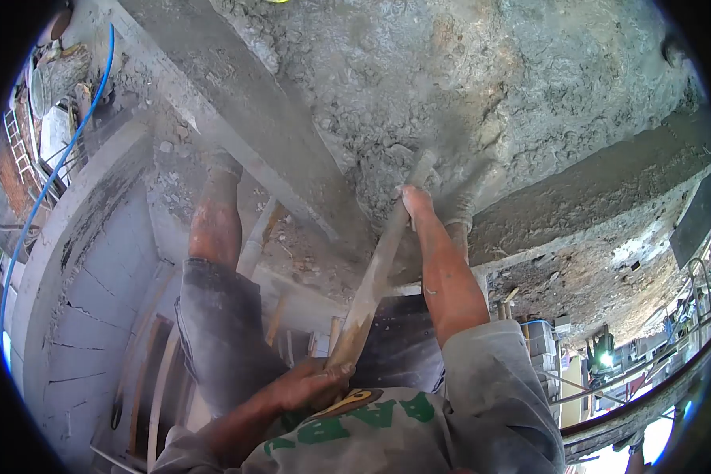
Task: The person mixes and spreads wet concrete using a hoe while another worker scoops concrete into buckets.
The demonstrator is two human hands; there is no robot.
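A long, mortar-smeared wooden board [376, 286] slants from my waist up to the wet, lumpy grey concrete [387, 150]. My right hand [415, 202] grips it near its far end, which reaches the concrete surface and looks slightly blurred. Close to my shirt, my left hand [317, 385] is wrapped round the near end. Both hands are closed on this one board.
A concrete-covered beam [245, 150] runs diagonally on the left, and another ledge [577, 197] on the right. My legs straddle a drop between them. A blue hose [75, 142] and a curved wall [63, 213] lie left. Railings [632, 379] stand lower right.
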